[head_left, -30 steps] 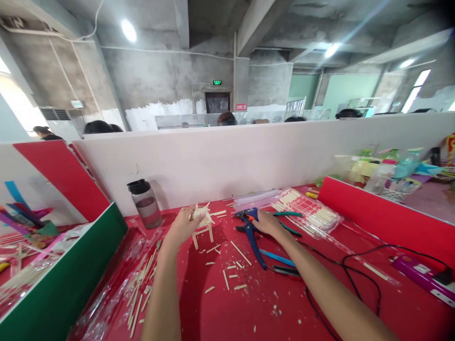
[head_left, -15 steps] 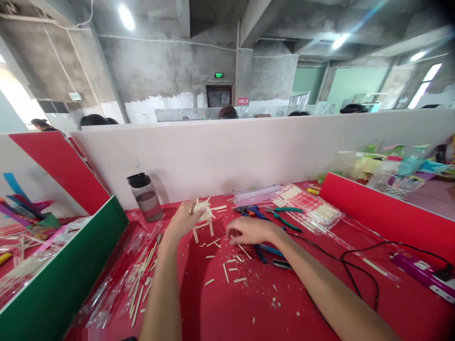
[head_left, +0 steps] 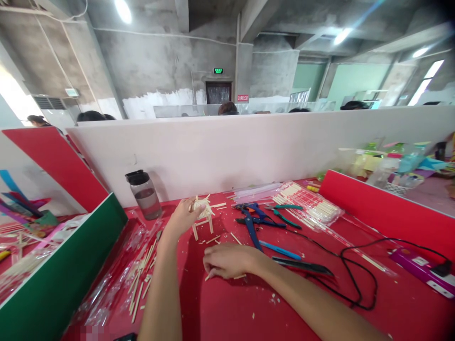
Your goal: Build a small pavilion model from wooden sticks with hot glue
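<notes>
My left hand (head_left: 183, 217) is closed on the upper left side of a small chair-like frame (head_left: 204, 208) made of pale wooden sticks, which stands upright on the red table. Its thin legs reach down to the tabletop. In front of it, my right hand (head_left: 227, 260) rests low on the table with fingers curled down. Thumb and fingertips pinch a short stick piece (head_left: 207, 278) lying there. Another stick piece (head_left: 240, 276) shows just under the right palm. Loose sticks (head_left: 213, 239) lie between the frame and my right hand.
Blue-handled pliers (head_left: 252, 229), green-handled pliers (head_left: 282, 215), a blue pen-like tool (head_left: 280, 249) and a dark cutter (head_left: 304, 266) lie at right. Behind are packed sticks (head_left: 313, 206). A water bottle (head_left: 146, 199) stands back left. A black cable runs to a purple power strip (head_left: 421, 270).
My right hand has moved down and left, from near the pliers to the loose stick pieces. My left hand stays on the stick frame.
</notes>
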{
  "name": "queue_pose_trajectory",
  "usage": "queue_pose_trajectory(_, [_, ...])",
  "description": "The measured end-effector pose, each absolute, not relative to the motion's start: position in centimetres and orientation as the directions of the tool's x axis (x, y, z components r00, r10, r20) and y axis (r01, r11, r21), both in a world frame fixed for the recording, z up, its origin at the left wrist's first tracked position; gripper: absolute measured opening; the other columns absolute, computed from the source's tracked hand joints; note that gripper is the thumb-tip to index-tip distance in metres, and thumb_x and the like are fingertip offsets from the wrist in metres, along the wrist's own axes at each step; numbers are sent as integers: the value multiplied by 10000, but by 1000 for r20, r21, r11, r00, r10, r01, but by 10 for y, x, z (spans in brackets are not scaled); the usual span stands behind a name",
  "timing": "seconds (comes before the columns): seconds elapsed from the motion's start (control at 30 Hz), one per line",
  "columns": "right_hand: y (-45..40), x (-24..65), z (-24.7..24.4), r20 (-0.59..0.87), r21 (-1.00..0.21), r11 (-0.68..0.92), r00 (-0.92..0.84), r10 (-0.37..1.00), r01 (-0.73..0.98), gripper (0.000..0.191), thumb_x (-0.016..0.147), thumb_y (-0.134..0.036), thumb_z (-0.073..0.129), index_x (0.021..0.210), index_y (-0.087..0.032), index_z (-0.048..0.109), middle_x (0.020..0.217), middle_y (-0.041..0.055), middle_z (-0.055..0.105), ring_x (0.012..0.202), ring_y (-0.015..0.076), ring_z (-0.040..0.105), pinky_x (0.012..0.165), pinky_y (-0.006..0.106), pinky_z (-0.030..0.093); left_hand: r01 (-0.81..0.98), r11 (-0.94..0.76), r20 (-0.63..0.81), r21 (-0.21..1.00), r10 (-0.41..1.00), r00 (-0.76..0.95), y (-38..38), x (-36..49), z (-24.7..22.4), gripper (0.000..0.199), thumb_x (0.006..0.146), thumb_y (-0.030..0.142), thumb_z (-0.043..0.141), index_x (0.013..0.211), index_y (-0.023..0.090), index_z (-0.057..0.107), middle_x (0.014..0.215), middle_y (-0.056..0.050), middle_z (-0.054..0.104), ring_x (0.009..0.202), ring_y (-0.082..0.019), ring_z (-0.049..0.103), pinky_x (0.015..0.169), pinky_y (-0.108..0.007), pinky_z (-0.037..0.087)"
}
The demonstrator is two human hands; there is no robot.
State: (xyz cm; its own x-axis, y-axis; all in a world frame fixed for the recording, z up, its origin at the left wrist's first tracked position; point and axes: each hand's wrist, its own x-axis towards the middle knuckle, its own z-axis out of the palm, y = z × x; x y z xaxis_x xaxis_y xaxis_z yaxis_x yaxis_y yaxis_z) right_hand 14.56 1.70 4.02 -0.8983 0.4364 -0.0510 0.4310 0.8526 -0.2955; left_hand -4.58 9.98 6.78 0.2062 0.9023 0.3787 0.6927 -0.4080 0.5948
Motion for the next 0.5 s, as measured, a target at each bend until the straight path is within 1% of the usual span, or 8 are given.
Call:
queue_pose_trajectory(0.07, [20,147,41,-29,-344,834,-893,449,431,98,915,-238,587,959,-189,660,953,45,717,811,176,646,638,243,389,676,-419,390,606,897,207,99,-45,69,416,818,496,569,1022,154,692,963,-79,715,921,-244,628,863,-344,482])
queue_pose_trajectory(0.17, [25,151,46,37,-490,766,-868,495,416,85,912,-236,608,939,-190,674,893,23,736,781,154,654,676,225,416,651,-435,389,622,893,226,97,-45,73,385,811,475,572,999,162,694,934,-67,712,926,-243,620,862,-341,480])
queue_pose_trajectory(0.23, [28,155,52,90,-587,708,-837,539,393,97,907,-254,630,934,-184,691,900,25,746,783,145,665,705,217,436,644,-438,385,628,893,232,96,-44,74,381,810,467,569,999,160,692,925,-63,709,923,-243,618,865,-345,478])
queue_pose_trajectory(0.3, [30,160,59,128,-660,656,-805,579,367,119,912,-244,621,967,-185,708,929,32,752,811,145,678,732,213,453,648,-432,386,627,895,224,96,-44,75,388,810,467,566,1006,156,690,920,-63,707,924,-246,618,868,-349,478])
queue_pose_trajectory(0.37, [32,165,65,162,-699,626,-777,609,345,144,911,-222,611,998,-192,721,948,35,756,836,149,686,751,215,464,654,-433,386,620,894,226,95,-44,75,398,820,471,555,1018,151,686,918,-67,708,927,-251,621,870,-354,479])
queue_pose_trajectory(0.5, [36,175,74,225,-724,608,-721,655,326,173,896,-181,604,1000,-202,742,964,27,762,859,156,688,775,226,470,667,-443,381,599,891,249,96,-45,74,416,849,486,522,1040,153,684,936,-69,716,902,-244,628,860,-353,485])
